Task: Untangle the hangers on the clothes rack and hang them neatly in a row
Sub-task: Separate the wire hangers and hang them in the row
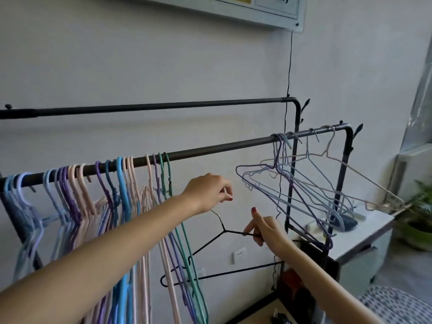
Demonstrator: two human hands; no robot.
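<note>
The black hanger's (224, 253) hook is hidden inside the left hand (208, 195). The left hangers (93, 206) run off the bottom edge; the sign (268, 10) is cropped above.

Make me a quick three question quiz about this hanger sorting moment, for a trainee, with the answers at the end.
1. True or false: the black hanger hangs on the front rail.
2. Which hand pinches its hook: A left hand, B right hand?
3. On which end of that rail is the tangled bunch?

Key: 1 false, both hands hold it below the rail. 2 A. 3 the right end.
</note>
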